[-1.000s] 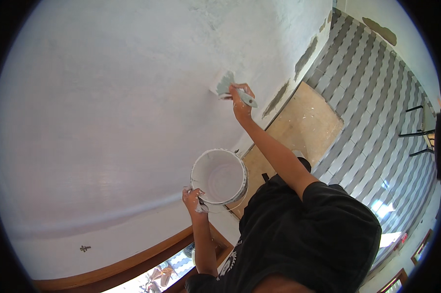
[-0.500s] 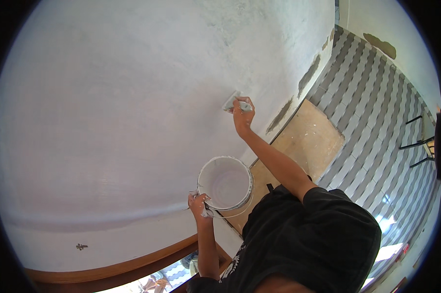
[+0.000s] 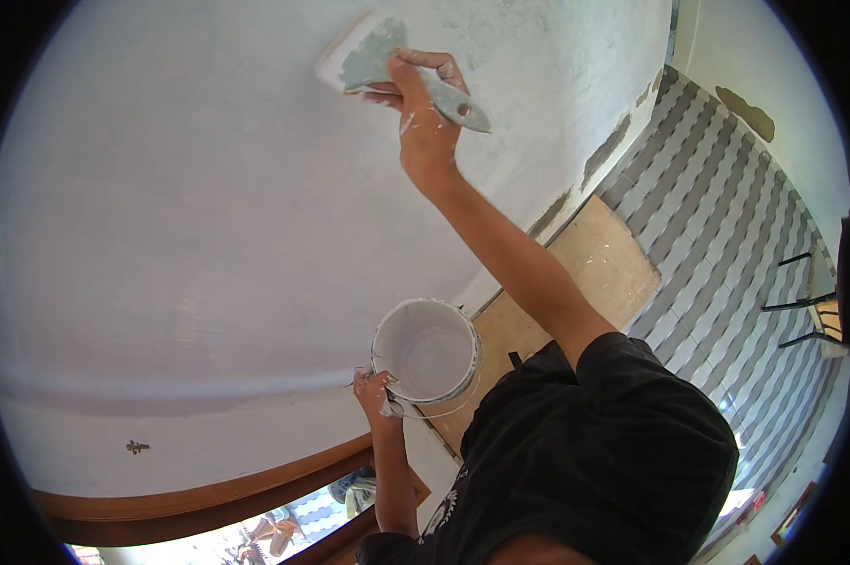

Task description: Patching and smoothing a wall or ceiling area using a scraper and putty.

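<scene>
A wide paintbrush point(image 3: 372, 58) with a grey-green handle and white-coated bristles is gripped in my right hand point(image 3: 427, 127). That hand is raised in front of the pale wall point(image 3: 190, 235), and the bristle end points up and left; whether it touches the wall I cannot tell. My left hand point(image 3: 375, 392), smeared with white, is closed on the near-left rim of a white bucket point(image 3: 455, 344). Whitish paint coats the bucket's inside, and its wire handle hangs at the lower right. Grey mottled patches show through the wall's coating towards the top.
Brown wooden framing point(image 3: 208, 497) borders an opening at lower left. A small metal fitting point(image 3: 137, 446) sits on the wall above it. At right, a tan board point(image 3: 618, 254) lies on the patterned tile floor point(image 3: 698, 217). Black metal legs point(image 3: 794, 303) stand farther right.
My right hand has moved up and left with the paintbrush, which now appears larger and nearer. The bucket and left hand have shifted only slightly left in the picture.
</scene>
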Motion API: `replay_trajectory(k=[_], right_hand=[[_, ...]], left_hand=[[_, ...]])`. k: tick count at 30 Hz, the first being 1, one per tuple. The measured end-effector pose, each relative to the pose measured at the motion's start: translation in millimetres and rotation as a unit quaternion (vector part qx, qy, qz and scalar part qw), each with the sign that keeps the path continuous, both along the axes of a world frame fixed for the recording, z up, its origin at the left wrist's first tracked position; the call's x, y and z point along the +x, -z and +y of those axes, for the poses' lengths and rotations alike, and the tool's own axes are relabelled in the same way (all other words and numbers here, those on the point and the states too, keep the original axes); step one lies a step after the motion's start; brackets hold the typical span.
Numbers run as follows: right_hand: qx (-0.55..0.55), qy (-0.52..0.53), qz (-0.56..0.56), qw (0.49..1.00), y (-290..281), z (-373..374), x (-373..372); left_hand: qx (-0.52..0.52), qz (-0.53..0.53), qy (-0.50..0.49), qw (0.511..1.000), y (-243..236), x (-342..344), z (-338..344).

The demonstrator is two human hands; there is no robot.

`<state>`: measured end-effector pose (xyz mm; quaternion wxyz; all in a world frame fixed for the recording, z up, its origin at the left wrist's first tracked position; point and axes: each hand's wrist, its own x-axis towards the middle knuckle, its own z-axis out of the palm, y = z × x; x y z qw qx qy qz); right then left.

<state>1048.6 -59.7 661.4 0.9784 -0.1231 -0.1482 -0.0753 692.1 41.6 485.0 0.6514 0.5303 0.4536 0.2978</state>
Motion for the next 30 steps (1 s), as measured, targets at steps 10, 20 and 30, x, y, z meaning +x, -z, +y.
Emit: replay_trajectory(k=[10,20,30], right_hand=[[-0.123,0.034,0.098,0.987,178,21,-12],[-0.409,-0.097,0.257,0.870,394,-42,-83],[-0.454,-0.223,0.194,0.841,197,-166,-136]], left_hand=[[0.062,0.058,0.015,0.996,8,-2,0],[0.110,0.094,0.067,0.987,8,3,3],[0.249,0.131,0.100,0.954,14,14,-13]])
